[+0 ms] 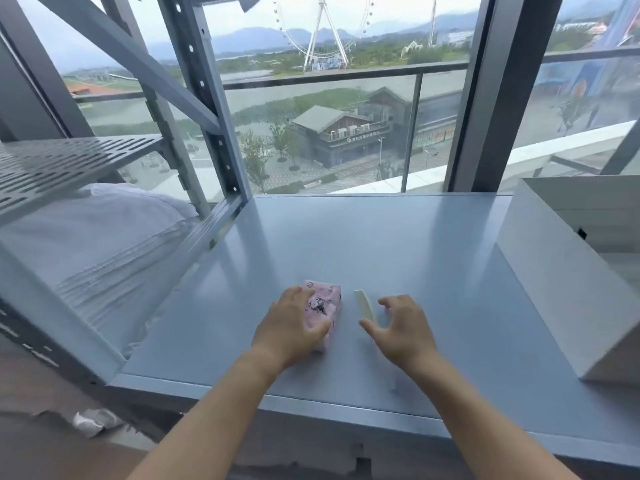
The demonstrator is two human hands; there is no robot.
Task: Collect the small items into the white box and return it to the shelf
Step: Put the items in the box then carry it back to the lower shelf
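Observation:
A pink patterned packet [323, 304] lies on the grey-blue shelf surface [398, 244], near its front edge. My left hand [292, 329] covers the packet's near left side, fingers wrapped over it. Just right of the packet lies a small cream comb [365, 304]. My right hand [398, 329] hovers over the comb's near end with fingers spread; whether it touches the comb I cannot tell. The white box [568, 289] stands open at the right edge of the surface, apart from both hands.
A perforated metal shelf [59, 168] and upright posts [211, 109] stand to the left, with white bedding [97, 237] below them. Large windows run behind the surface. A crumpled white scrap [93, 420] lies on the floor at lower left.

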